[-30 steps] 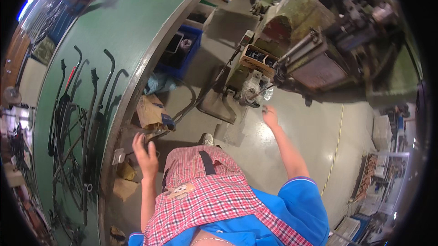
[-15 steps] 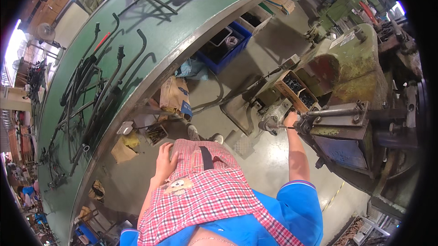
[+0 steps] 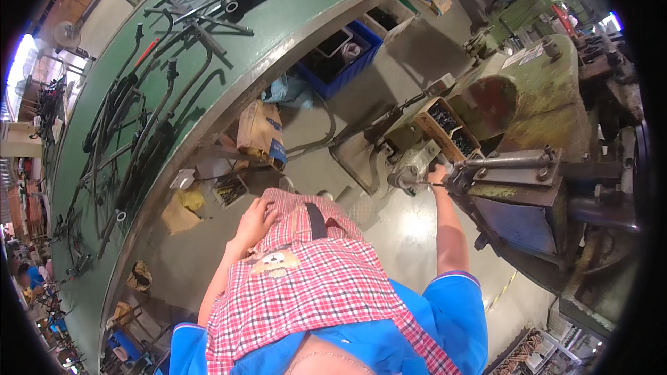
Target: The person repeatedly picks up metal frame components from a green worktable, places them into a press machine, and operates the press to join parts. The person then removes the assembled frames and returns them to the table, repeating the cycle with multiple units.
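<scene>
My left hand (image 3: 256,222) lies against the red-and-white checked apron (image 3: 316,281) over my lap, its fingers loosely stretched and holding nothing. On the right, my arm reaches out to a greasy green machine (image 3: 535,97). There my right hand (image 3: 437,175) is at the machine's working end, between a metal fixture (image 3: 410,172) and the dark round head of a metal cylinder (image 3: 511,165). Its fingers look bent together; whatever they grip is too small and partly hidden. Just beyond that hand is a wooden box (image 3: 448,128) of small dark parts.
A long green table (image 3: 208,86) curves along the left, with black bent-tube frames (image 3: 142,125) lying on it. Beneath its edge are a blue crate (image 3: 340,62), a brown paper sack (image 3: 260,132) and yellow-brown wrapping (image 3: 184,208). Copper-coloured parts (image 3: 531,351) fill a tray at lower right.
At the table's far end, a black tube frame now lies flat where its legs stood in the air before. The view has shifted slightly; both my hands stay in about the same places.
</scene>
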`<move>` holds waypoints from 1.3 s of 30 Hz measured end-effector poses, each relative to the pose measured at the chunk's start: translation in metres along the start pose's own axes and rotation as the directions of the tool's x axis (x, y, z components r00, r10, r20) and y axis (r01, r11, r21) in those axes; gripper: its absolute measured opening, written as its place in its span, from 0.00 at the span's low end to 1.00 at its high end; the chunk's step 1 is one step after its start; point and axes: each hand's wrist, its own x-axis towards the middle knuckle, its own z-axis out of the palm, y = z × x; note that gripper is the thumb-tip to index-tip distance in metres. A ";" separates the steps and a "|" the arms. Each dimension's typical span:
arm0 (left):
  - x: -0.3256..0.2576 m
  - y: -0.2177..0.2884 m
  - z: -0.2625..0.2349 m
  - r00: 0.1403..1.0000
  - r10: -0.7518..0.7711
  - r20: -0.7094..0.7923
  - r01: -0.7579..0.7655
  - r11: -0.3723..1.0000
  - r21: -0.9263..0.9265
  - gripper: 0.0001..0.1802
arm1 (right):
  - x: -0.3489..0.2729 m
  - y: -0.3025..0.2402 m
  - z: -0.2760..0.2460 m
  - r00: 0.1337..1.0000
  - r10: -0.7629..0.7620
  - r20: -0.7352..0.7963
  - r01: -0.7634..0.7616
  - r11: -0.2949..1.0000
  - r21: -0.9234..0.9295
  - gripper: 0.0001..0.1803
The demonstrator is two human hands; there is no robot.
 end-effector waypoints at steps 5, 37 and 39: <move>-0.007 0.009 -0.007 0.996 -0.088 0.026 0.088 0.996 0.005 0.19 | -0.013 -0.048 -0.007 0.999 -0.004 -0.049 0.011 0.989 0.151 0.13; 0.027 0.026 -0.006 0.979 -0.040 0.199 0.041 0.999 -0.001 0.18 | -0.127 -0.200 -0.210 0.918 -0.058 0.391 -0.385 0.091 0.918 0.08; 0.030 0.030 -0.004 0.975 -0.026 0.221 0.025 1.000 0.007 0.18 | -0.130 -0.223 -0.228 0.892 -0.090 0.443 -0.426 0.159 0.890 0.08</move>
